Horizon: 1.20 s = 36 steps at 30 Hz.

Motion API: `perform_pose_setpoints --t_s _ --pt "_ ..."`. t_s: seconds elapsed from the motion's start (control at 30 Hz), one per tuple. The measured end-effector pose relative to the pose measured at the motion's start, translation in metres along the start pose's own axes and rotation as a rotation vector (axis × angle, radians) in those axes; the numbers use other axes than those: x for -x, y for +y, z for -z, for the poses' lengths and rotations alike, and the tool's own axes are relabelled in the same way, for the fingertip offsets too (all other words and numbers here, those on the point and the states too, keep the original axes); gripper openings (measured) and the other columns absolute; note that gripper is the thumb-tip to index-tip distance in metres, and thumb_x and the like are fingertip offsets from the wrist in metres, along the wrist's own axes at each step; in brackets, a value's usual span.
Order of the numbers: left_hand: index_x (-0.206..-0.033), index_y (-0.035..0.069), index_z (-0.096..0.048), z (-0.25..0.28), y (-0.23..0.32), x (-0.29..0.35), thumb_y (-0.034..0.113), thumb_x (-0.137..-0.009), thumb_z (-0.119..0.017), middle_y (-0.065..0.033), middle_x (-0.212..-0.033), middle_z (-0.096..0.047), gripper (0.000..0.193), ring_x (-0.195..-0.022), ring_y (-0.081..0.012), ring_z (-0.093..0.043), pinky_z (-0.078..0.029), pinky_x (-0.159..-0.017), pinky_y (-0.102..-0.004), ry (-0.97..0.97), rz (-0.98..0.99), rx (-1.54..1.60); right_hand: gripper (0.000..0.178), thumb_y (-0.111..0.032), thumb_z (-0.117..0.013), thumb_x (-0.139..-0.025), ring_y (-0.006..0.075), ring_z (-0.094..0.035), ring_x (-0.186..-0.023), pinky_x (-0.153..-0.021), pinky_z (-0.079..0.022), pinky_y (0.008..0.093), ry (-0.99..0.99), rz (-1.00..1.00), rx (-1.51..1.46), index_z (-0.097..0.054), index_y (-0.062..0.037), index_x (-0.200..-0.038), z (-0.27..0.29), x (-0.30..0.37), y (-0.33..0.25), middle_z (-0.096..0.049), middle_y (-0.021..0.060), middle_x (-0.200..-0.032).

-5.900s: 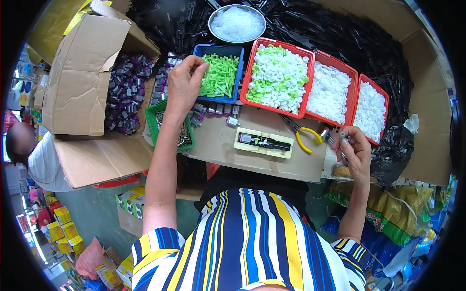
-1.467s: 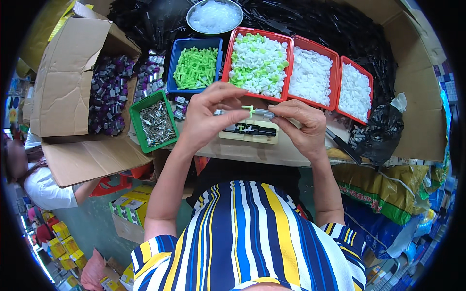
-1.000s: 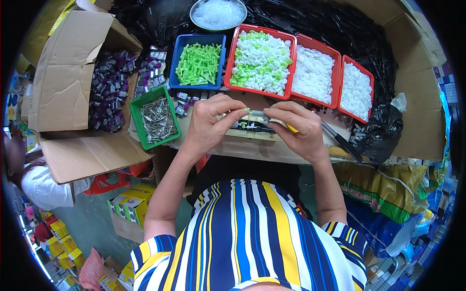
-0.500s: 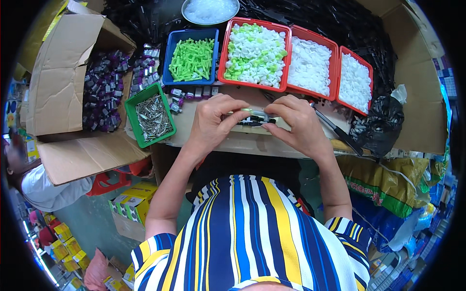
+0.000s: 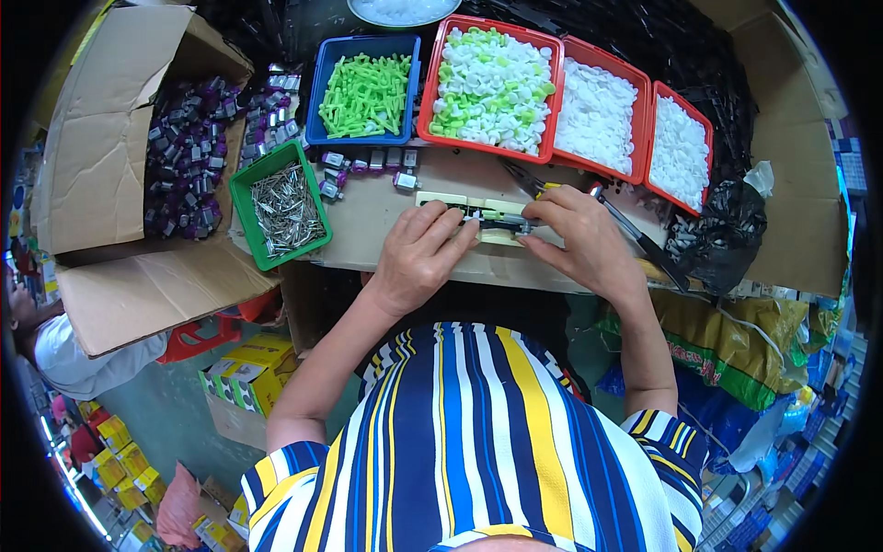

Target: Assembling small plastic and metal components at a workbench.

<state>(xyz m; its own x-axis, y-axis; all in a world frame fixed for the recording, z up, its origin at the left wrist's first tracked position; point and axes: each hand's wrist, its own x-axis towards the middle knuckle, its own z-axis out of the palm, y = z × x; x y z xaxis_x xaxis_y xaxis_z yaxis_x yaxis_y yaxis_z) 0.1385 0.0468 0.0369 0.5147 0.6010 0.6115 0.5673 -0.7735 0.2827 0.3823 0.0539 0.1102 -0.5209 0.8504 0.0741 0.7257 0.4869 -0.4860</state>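
Note:
A cream-coloured block-like holder (image 5: pixel 441 198) lies on the cardboard-covered bench in front of me. Along it is a slim small assembly (image 5: pixel 497 219) with a bright green part, a black part and a clear or greyish end. My left hand (image 5: pixel 418 258) has its fingers curled together over the assembly's left end, a small white piece showing at the fingertips. At the right end, my right hand (image 5: pixel 589 239) pinches the greyish end between thumb and fingers. Fingers partly hide both ends.
Behind my hands stand a blue tray (image 5: pixel 363 97) of green parts and red trays (image 5: pixel 492 87) of white and green caps. At left are a green tray (image 5: pixel 280 207) of metal pieces and a cardboard box (image 5: pixel 110 138). Pliers (image 5: pixel 524 179) and a black-handled tool (image 5: pixel 648 244) lie right.
Both hands have come down toward the bench with the small assembly, which now sits at the cream holder. The view has shifted slightly, and the trays appear higher.

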Motion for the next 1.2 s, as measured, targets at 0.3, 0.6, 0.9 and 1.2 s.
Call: perform_pose_setpoints --t_s 0.3,0.6,0.9,1.2 --pt "-0.109 0.003 -0.069 -0.005 -0.005 0.009 0.010 -0.076 -0.066 -0.0102 -0.109 -0.060 0.034 -0.106 -0.0269 -0.057 -0.049 -0.084 -0.0400 -0.074 -0.028 0.023 0.026 -0.013 -0.077 -0.077 0.0308 -0.061 -0.091 -0.078 -0.048 0.0419 0.021 0.012 0.003 -0.066 -0.0011 -0.097 -0.012 -0.003 0.000 -0.061 0.0118 -0.094" --pt "-0.108 0.004 -0.070 -0.006 -0.005 0.009 0.010 -0.075 -0.067 -0.0099 -0.108 -0.061 0.033 -0.106 -0.0271 -0.058 -0.049 -0.087 -0.0395 -0.060 -0.035 0.028 0.031 -0.011 -0.078 -0.074 0.0308 -0.060 -0.094 -0.079 -0.048 0.0411 0.103 -0.004 -0.087 -0.065 -0.0015 -0.101 -0.024 -0.002 0.007 -0.059 0.0128 -0.101" --pt "-0.106 0.004 -0.070 -0.006 -0.003 0.008 0.009 -0.074 -0.067 -0.0093 -0.105 -0.061 0.032 -0.102 -0.0266 -0.058 -0.048 -0.084 -0.0388 -0.045 -0.017 0.031 0.033 -0.010 -0.080 -0.075 0.0256 -0.060 -0.087 -0.073 -0.050 0.0354 0.209 -0.027 -0.181 -0.068 -0.0031 -0.105 -0.033 0.011 0.012 -0.059 0.0111 -0.101" --pt "-0.104 0.005 -0.071 -0.008 -0.004 0.010 0.009 -0.075 -0.067 -0.0088 -0.105 -0.061 0.030 -0.103 -0.0263 -0.058 -0.048 -0.084 -0.0388 -0.036 0.001 0.034 0.027 -0.008 -0.078 -0.076 0.0288 -0.061 -0.090 -0.078 -0.049 0.0396 0.221 -0.091 -0.222 -0.069 -0.0033 -0.101 -0.037 0.012 0.013 -0.060 0.0123 -0.098"
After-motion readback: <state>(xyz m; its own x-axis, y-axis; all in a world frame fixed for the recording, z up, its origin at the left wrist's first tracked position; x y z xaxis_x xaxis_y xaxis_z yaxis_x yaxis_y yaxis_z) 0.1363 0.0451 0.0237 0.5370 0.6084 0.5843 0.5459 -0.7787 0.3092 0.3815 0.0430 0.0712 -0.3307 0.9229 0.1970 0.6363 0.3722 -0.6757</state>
